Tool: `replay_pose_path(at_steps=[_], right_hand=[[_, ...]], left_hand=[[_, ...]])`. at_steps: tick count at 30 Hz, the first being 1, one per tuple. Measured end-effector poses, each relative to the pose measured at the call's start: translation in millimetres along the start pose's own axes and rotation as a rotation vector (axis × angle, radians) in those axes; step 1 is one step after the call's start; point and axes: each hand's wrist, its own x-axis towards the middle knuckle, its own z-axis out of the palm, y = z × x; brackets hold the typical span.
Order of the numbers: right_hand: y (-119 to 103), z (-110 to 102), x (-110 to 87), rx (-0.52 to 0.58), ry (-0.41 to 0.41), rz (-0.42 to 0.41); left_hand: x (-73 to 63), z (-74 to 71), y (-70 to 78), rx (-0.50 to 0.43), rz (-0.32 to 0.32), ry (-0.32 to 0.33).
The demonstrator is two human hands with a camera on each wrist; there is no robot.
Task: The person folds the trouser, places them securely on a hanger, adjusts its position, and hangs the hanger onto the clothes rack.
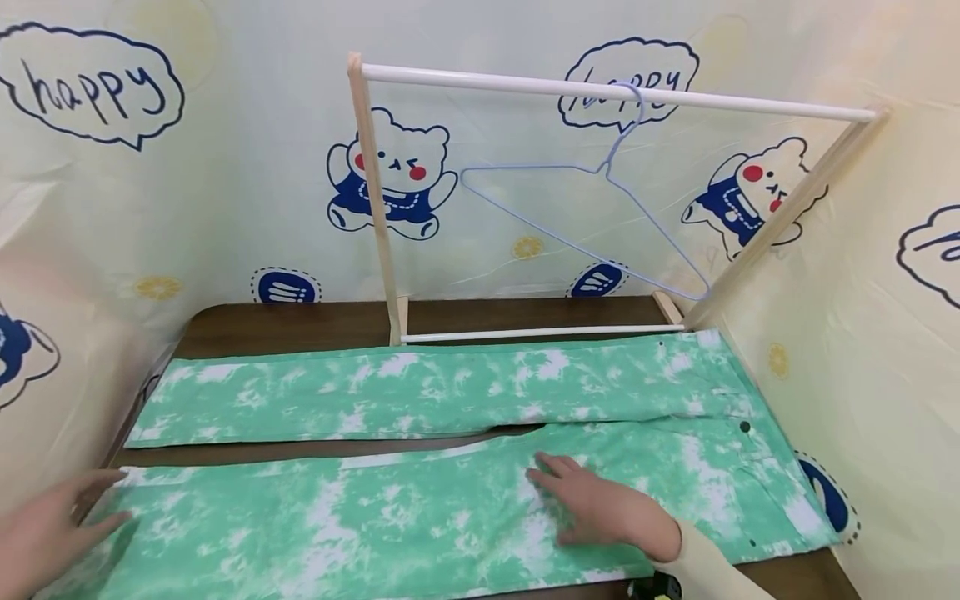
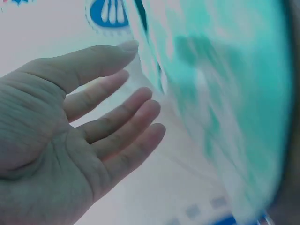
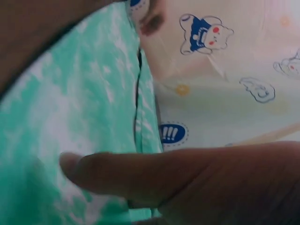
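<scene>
Looks like thin, soft cloth on the green pants (image 1: 322, 521), matt, with small wrinkles. Looks hard and smooth on the dark button (image 1: 745, 427). Looks like dark wood on the counter (image 1: 262, 327), with little shine. Pale, plain wood on the rack posts (image 1: 374, 175). Smooth white finish on the top rod (image 1: 480, 80), metal or plastic, can't tell. Looks like smooth, plastic-coated wire on the blue hanger (image 1: 607, 169). Thin, creased and a bit shiny on the wall sheet (image 1: 262, 192).

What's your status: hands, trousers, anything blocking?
Left hand empty, right hand over green trousers. Trousers spread flat on table. Nothing seen blocking; hanger on rack behind.
</scene>
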Motion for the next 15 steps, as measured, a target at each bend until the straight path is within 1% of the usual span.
replay_pose_path(at_steps=[2,4,6,8,10,11,12,13,14,15], right_hand=[[-4,7,-5.4,-0.026,-0.008,0.013],[-8,15,-9.2,-0.095,0.016,0.018],[-12,21,-12.7,-0.169,0.057,0.027],[-16,26,-16.0,-0.177,0.067,0.037],[-18,29,-19.5,-0.128,0.045,0.043],[-19,31,-21.4,-0.084,0.028,0.042],[-19,33,-22.4,-0.040,0.003,0.036],[-20,35,-22.7,-0.020,-0.009,0.015],[-20,38,-22.7,-0.018,-0.008,-0.013],[-21,40,-22.3,-0.045,0.006,-0.047]], left_hand=[[1.5,-6.1,23.7,0.008,0.107,0.057],[7.7,-9.6,42.2,0.001,0.208,0.092],[15.5,-9.2,55.6,-0.005,0.298,0.104],[22.4,-5.2,65.3,-0.013,0.361,0.083],[29.2,-0.8,72.3,-0.039,0.409,0.035],[31.7,1.5,75.8,-0.042,0.417,0.011],[33.9,3.8,77.5,-0.044,0.421,-0.010],[35.6,6.2,78.6,-0.045,0.419,-0.030],[37.5,7.9,79.4,-0.043,0.410,-0.050],[39.0,9.5,79.6,-0.036,0.404,-0.063]])
